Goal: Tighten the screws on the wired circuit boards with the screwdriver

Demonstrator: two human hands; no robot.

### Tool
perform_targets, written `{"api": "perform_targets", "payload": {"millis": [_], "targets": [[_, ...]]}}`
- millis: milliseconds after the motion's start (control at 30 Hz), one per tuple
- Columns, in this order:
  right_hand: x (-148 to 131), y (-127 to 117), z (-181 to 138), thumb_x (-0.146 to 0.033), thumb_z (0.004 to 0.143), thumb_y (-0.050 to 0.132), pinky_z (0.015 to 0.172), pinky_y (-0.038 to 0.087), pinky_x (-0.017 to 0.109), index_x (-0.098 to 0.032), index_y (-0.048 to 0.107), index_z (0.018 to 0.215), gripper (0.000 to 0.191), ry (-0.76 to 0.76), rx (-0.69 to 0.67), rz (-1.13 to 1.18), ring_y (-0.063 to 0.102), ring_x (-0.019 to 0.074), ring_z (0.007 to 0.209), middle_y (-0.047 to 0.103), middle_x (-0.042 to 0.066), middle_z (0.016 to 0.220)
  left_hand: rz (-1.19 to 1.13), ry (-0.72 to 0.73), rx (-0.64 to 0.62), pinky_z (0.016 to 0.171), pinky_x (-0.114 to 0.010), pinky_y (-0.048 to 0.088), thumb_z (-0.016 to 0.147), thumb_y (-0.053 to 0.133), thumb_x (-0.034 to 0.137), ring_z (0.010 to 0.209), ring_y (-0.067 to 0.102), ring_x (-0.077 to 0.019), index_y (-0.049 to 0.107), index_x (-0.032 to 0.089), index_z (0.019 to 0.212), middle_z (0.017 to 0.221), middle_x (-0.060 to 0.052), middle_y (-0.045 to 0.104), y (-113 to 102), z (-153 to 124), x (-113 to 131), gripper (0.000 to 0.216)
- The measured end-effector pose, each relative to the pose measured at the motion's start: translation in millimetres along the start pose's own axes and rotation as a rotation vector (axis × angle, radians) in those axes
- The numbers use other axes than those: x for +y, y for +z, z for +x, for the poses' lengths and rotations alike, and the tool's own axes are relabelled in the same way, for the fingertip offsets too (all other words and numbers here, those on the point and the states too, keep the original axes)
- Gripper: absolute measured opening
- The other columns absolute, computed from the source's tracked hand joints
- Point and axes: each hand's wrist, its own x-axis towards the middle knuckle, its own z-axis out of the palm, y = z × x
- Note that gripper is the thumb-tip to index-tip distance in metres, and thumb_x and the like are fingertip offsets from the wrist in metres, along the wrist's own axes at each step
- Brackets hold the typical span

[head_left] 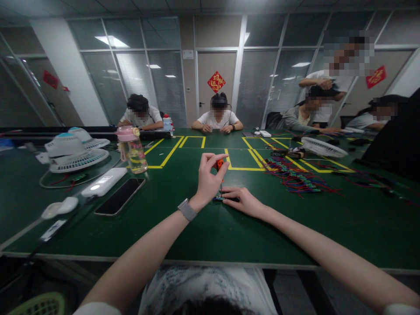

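My left hand [210, 177], with a grey watch on the wrist, is raised over the green table [203, 227] and pinches the orange handle of a small screwdriver [219, 165], which stands upright. Its tip meets a small dark part [219, 198] lying on the table. My right hand [241, 199] lies low on the table, its fingers pressed on that small part and holding it down.
At left lie a black phone [120, 197], a white power bank [103, 182], white fans [77, 153] and a pink-lidded bottle [133, 148]. A heap of coloured wires [295, 177] and another fan [323, 147] sit at right. Several people sit along the far and right sides.
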Motion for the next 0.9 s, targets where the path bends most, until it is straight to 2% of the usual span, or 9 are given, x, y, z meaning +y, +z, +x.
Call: {"api": "perform_targets", "payload": {"millis": [133, 200, 367, 467, 567, 667, 767, 833, 900], "targets": [[0.0, 0.2, 0.2, -0.036, 0.088, 0.056, 0.098, 0.047, 0.040, -0.021, 0.071, 0.109, 0.030, 0.000, -0.004, -0.006, 0.060, 0.0259, 0.114, 0.064, 0.010, 0.122, -0.110, -0.033, -0.053, 0.079, -0.027, 0.050, 0.094, 0.043, 0.027, 0.092, 0.059, -0.0132, 0.060, 0.024, 0.119, 0.111, -0.007, 0.056, 0.5, 0.0, -1.5, 0.030], [0.1, 0.3, 0.2, -0.037, 0.088, 0.056, 0.099, 0.047, 0.040, -0.021, 0.071, 0.109, 0.030, -0.001, -0.002, -0.002, 0.059, 0.0259, 0.114, 0.065, 0.009, 0.122, -0.178, -0.070, -0.085, 0.075, -0.026, 0.051, 0.095, 0.041, 0.027, 0.087, 0.061, -0.0128, 0.055, 0.024, 0.125, 0.109, -0.006, 0.060, 1.3, -0.5, -2.8, 0.033], [-0.3, 0.2, 0.2, -0.038, 0.087, 0.057, 0.098, 0.047, 0.041, -0.021, 0.071, 0.108, 0.030, -0.003, 0.004, 0.000, 0.060, 0.0262, 0.113, 0.065, 0.010, 0.121, 0.008, -0.002, -0.011, 0.076, -0.026, 0.048, 0.086, 0.059, 0.028, 0.086, 0.056, -0.0131, 0.066, 0.023, 0.106, 0.101, -0.005, 0.056, 0.5, -0.1, 0.1, 0.022], [0.4, 0.1, 0.4, -0.037, 0.088, 0.056, 0.098, 0.047, 0.040, -0.021, 0.071, 0.109, 0.031, -0.011, 0.000, 0.003, 0.060, 0.0258, 0.113, 0.065, 0.010, 0.121, 0.009, 0.011, -0.021, 0.082, -0.027, 0.048, 0.091, 0.052, 0.028, 0.092, 0.056, -0.0135, 0.065, 0.024, 0.110, 0.109, -0.006, 0.054, -0.1, 0.4, 0.6, 0.024], [1.2, 0.1, 0.4, -0.037, 0.088, 0.057, 0.099, 0.046, 0.040, -0.021, 0.070, 0.110, 0.031, -0.012, 0.000, 0.007, 0.060, 0.0254, 0.113, 0.064, 0.010, 0.122, -0.104, -0.045, -0.075, 0.078, -0.026, 0.049, 0.096, 0.038, 0.027, 0.090, 0.059, -0.0127, 0.057, 0.025, 0.123, 0.111, -0.006, 0.059, 0.3, -0.1, -1.2, 0.032], [0.9, 0.0, 0.2, -0.036, 0.088, 0.057, 0.099, 0.047, 0.041, -0.022, 0.070, 0.110, 0.030, -0.009, -0.001, 0.006, 0.060, 0.0253, 0.114, 0.064, 0.009, 0.122, -0.070, -0.049, -0.050, 0.074, -0.025, 0.049, 0.093, 0.046, 0.028, 0.085, 0.059, -0.0129, 0.060, 0.023, 0.117, 0.103, -0.005, 0.060, -0.4, -0.4, -0.8, 0.028], [-0.1, -0.3, 0.0, -0.035, 0.088, 0.057, 0.098, 0.047, 0.040, -0.021, 0.071, 0.110, 0.029, -0.006, -0.003, 0.002, 0.060, 0.0252, 0.114, 0.064, 0.010, 0.122, 0.022, 0.001, -0.011, 0.083, -0.028, 0.048, 0.090, 0.052, 0.028, 0.096, 0.057, -0.0154, 0.066, 0.023, 0.107, 0.103, -0.006, 0.057, -1.3, 0.0, 1.2, 0.022], [-0.6, -0.5, -0.1, -0.036, 0.088, 0.057, 0.099, 0.046, 0.041, -0.022, 0.070, 0.110, 0.029, -0.005, -0.002, 0.004, 0.059, 0.0253, 0.114, 0.064, 0.009, 0.123, -0.025, 0.003, -0.029, 0.087, -0.029, 0.048, 0.093, 0.047, 0.027, 0.100, 0.057, -0.0154, 0.064, 0.024, 0.111, 0.109, -0.006, 0.057, -0.7, 0.2, 1.0, 0.025], [-0.7, -0.7, -0.1, -0.036, 0.088, 0.057, 0.099, 0.046, 0.041, -0.022, 0.071, 0.110, 0.029, -0.004, -0.001, 0.005, 0.059, 0.0255, 0.115, 0.064, 0.009, 0.123, -0.135, -0.034, -0.070, 0.082, -0.029, 0.051, 0.095, 0.041, 0.026, 0.095, 0.060, -0.0139, 0.058, 0.024, 0.120, 0.113, -0.007, 0.058, 0.9, 0.0, -0.6, 0.030]]}}
